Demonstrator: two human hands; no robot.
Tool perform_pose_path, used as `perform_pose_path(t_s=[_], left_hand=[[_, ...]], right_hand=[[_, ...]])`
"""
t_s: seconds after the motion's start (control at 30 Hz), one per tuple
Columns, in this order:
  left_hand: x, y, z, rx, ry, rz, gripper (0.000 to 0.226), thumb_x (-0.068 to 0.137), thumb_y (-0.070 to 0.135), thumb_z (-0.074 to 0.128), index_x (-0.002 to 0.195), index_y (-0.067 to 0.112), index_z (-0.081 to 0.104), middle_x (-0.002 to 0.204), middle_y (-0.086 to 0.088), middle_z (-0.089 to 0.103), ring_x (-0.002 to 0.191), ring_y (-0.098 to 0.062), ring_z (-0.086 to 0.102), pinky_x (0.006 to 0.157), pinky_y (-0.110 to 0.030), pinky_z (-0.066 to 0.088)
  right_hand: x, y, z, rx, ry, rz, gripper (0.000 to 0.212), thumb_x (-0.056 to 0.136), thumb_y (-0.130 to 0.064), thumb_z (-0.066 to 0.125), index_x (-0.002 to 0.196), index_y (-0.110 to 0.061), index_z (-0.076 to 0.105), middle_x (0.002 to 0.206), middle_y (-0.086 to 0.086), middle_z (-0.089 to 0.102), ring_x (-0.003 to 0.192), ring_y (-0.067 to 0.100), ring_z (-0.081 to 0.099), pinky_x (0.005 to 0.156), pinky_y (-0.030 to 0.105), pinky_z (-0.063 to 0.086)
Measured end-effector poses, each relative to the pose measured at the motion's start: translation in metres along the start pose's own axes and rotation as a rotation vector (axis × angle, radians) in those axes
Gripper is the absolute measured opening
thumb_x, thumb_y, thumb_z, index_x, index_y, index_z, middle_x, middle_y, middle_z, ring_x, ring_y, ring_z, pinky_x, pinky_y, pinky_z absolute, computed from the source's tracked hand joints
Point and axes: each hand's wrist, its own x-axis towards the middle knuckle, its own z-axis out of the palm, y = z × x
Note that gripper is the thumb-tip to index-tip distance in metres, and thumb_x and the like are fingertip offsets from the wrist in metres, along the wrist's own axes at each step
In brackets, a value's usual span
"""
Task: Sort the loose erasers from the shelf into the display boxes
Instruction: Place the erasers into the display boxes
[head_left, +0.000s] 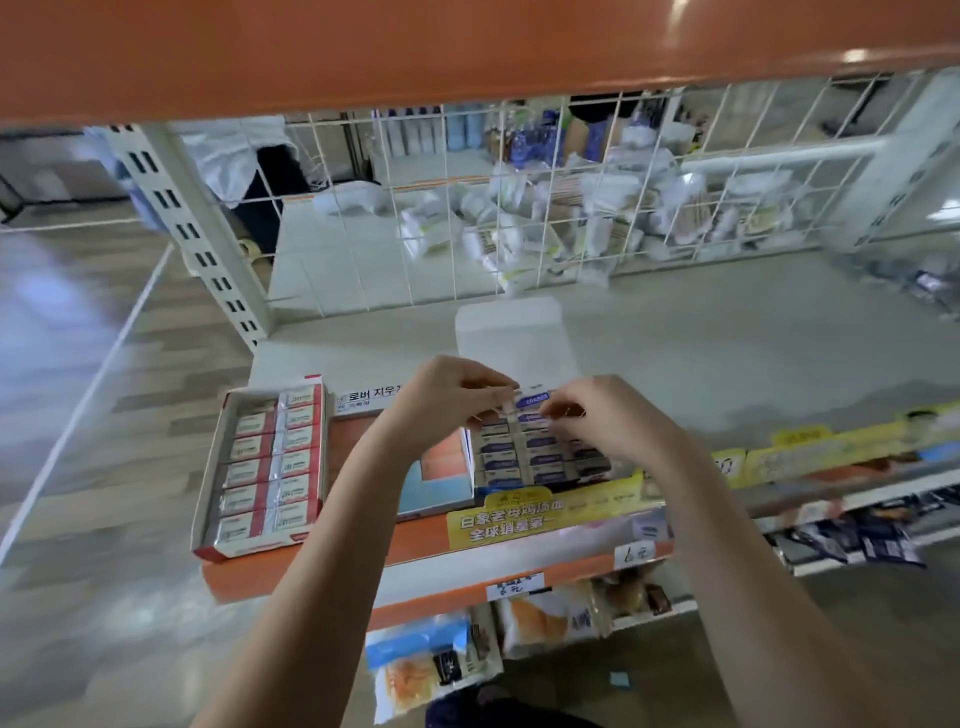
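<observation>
A display box of red-sleeved erasers lies at the shelf's left front, filled in two columns. To its right stands a second box of blue-sleeved erasers in rows. Both my hands hover over the far end of this blue box. My left hand pinches a small blue-and-white eraser at its fingertips. My right hand has curled fingers that touch the top row of blue erasers; whether it grips one is unclear. An orange and light-blue flat pack lies between the two boxes.
The white shelf runs right, with a white lid flap behind the blue box. A wire grid backs the shelf. A yellow price strip lines the front edge. Snack packets hang below.
</observation>
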Motion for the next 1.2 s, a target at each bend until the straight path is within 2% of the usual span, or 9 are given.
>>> perform_pose_path(t_s=[0.07, 0.17, 0.23, 0.33, 0.53, 0.73, 0.87, 1.03, 1.2], left_hand=[[0.009, 0.004, 0.010, 0.127, -0.021, 0.040, 0.015, 0.086, 0.017, 0.064, 0.098, 0.019, 0.073, 0.082, 0.004, 0.072, 0.071, -0.010, 0.065, 0.067, -0.024, 0.053], [0.021, 0.013, 0.030, 0.351, -0.053, 0.119, 0.017, 0.086, 0.021, 0.062, 0.099, 0.020, 0.074, 0.085, 0.007, 0.070, 0.073, -0.008, 0.063, 0.064, -0.016, 0.046], [0.028, 0.016, 0.044, 0.464, -0.062, 0.134, 0.018, 0.087, 0.024, 0.062, 0.099, 0.019, 0.074, 0.092, 0.005, 0.071, 0.077, -0.011, 0.060, 0.067, -0.019, 0.045], [0.034, 0.016, 0.057, 0.561, -0.063, 0.121, 0.019, 0.088, 0.028, 0.060, 0.097, 0.018, 0.074, 0.093, 0.001, 0.071, 0.074, -0.012, 0.054, 0.060, -0.022, 0.038], [0.035, 0.014, 0.061, 0.701, -0.110, 0.124, 0.023, 0.091, 0.031, 0.057, 0.103, 0.017, 0.070, 0.097, -0.001, 0.068, 0.077, -0.014, 0.051, 0.066, -0.025, 0.035], [0.035, 0.008, 0.067, 0.726, -0.076, 0.137, 0.017, 0.090, 0.030, 0.058, 0.099, 0.020, 0.067, 0.098, 0.000, 0.069, 0.086, -0.019, 0.061, 0.074, -0.032, 0.051], [0.036, 0.008, 0.068, 0.790, -0.118, 0.158, 0.018, 0.090, 0.031, 0.057, 0.102, 0.020, 0.065, 0.099, 0.001, 0.069, 0.088, -0.020, 0.062, 0.073, -0.031, 0.050], [0.048, 0.038, 0.065, 0.800, -0.021, 0.331, 0.021, 0.093, 0.034, 0.050, 0.107, 0.026, 0.064, 0.105, 0.005, 0.065, 0.093, -0.017, 0.060, 0.071, -0.027, 0.045], [0.088, 0.096, 0.105, 0.929, -0.010, 0.584, 0.031, 0.094, 0.038, 0.047, 0.119, 0.025, 0.057, 0.117, 0.000, 0.058, 0.112, -0.021, 0.052, 0.086, -0.033, 0.043]], right_hand=[[-0.008, 0.008, -0.010, 0.007, 0.119, 0.035, 0.021, 0.089, -0.018, 0.061, 0.109, -0.017, 0.069, 0.103, -0.002, 0.069, 0.080, 0.006, 0.057, 0.066, 0.012, 0.038], [-0.017, 0.024, -0.020, -0.016, 0.313, 0.107, 0.022, 0.087, -0.015, 0.062, 0.108, -0.015, 0.069, 0.103, 0.003, 0.067, 0.086, 0.014, 0.061, 0.077, 0.023, 0.046], [-0.019, 0.032, -0.019, -0.011, 0.354, 0.134, 0.021, 0.086, -0.015, 0.063, 0.107, -0.014, 0.069, 0.102, 0.004, 0.066, 0.086, 0.016, 0.061, 0.079, 0.026, 0.047], [-0.022, 0.036, -0.013, 0.003, 0.333, 0.150, 0.025, 0.085, -0.017, 0.065, 0.109, -0.014, 0.067, 0.103, 0.004, 0.065, 0.087, 0.017, 0.061, 0.079, 0.026, 0.047], [-0.022, 0.035, -0.005, 0.043, 0.321, 0.170, 0.026, 0.086, -0.015, 0.064, 0.112, -0.016, 0.066, 0.107, 0.001, 0.066, 0.091, 0.013, 0.061, 0.079, 0.020, 0.044], [-0.021, 0.035, -0.003, 0.052, 0.335, 0.167, 0.027, 0.087, -0.013, 0.063, 0.114, -0.015, 0.065, 0.109, 0.001, 0.066, 0.092, 0.011, 0.061, 0.078, 0.016, 0.043], [-0.024, 0.034, -0.004, 0.050, 0.334, 0.158, 0.027, 0.089, -0.015, 0.061, 0.116, -0.015, 0.064, 0.110, 0.000, 0.065, 0.087, 0.007, 0.057, 0.076, 0.014, 0.041], [-0.023, 0.034, -0.025, 0.021, 0.266, 0.093, 0.024, 0.091, -0.020, 0.059, 0.113, -0.016, 0.066, 0.106, 0.002, 0.068, 0.089, 0.011, 0.063, 0.081, 0.023, 0.050], [-0.030, 0.084, -0.066, -0.153, 0.320, 0.195, 0.031, 0.094, -0.026, 0.052, 0.123, -0.018, 0.059, 0.119, 0.004, 0.058, 0.107, 0.022, 0.057, 0.090, 0.030, 0.043]])
